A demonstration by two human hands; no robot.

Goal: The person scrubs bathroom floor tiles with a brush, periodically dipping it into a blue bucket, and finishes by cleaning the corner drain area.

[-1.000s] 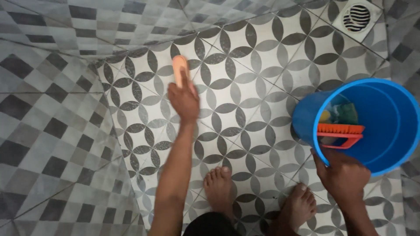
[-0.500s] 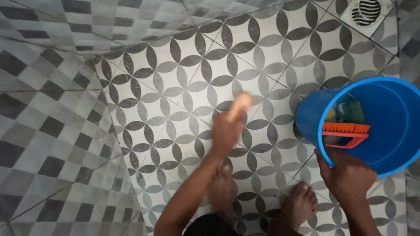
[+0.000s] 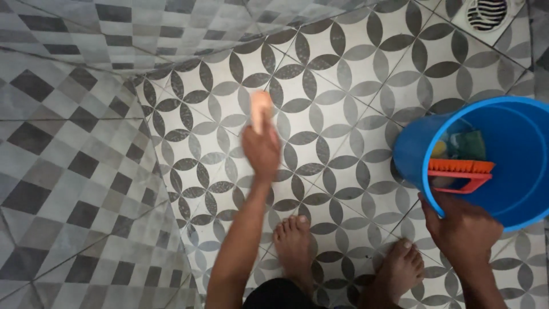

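My left hand [image 3: 261, 150] is stretched out over the patterned floor tiles [image 3: 343, 86], gripping a small orange scrubber [image 3: 261, 109] that sticks out past the fingers; it is blurred by motion. My right hand [image 3: 462, 229] holds the near rim of a blue bucket [image 3: 514, 189] that is tilted toward me. Inside the bucket lie an orange hand brush [image 3: 460, 171] and a green and yellow sponge [image 3: 463, 146].
My bare feet [image 3: 294, 246] stand on the tiles near the bottom. A checkered tiled wall [image 3: 74, 171] rises at the left and along the top. A round floor drain [image 3: 486, 12] sits at the top right corner.
My left hand swept the scrubber from the upper left down toward my feet, then back up the floor. The right hand and bucket stayed put.
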